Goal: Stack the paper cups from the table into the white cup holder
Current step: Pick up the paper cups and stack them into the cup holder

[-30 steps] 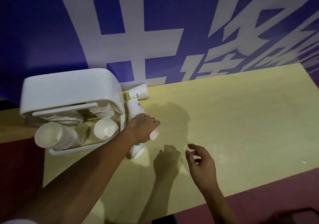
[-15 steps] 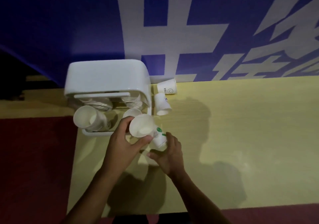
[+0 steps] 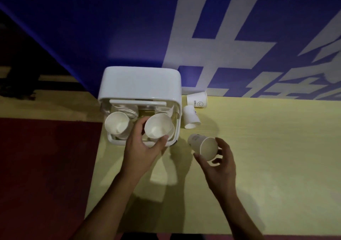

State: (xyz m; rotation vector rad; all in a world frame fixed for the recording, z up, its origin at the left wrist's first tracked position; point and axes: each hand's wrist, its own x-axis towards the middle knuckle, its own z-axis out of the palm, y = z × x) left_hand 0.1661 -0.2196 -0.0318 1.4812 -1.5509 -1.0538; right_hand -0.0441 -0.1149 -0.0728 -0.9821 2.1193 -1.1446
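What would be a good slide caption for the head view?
Left hand lowers a paper cup into the white cup holder; right hand holds another cup.

view: head, single camera, no second view to overlap | position: above the near table (image 3: 276, 166) edge | facing: forward and steeply down | range: close, both forearms enter from the near edge | framing: white cup holder (image 3: 140, 81) centre-far, blue banner (image 3: 92, 27) behind, red floor (image 3: 46, 166) left
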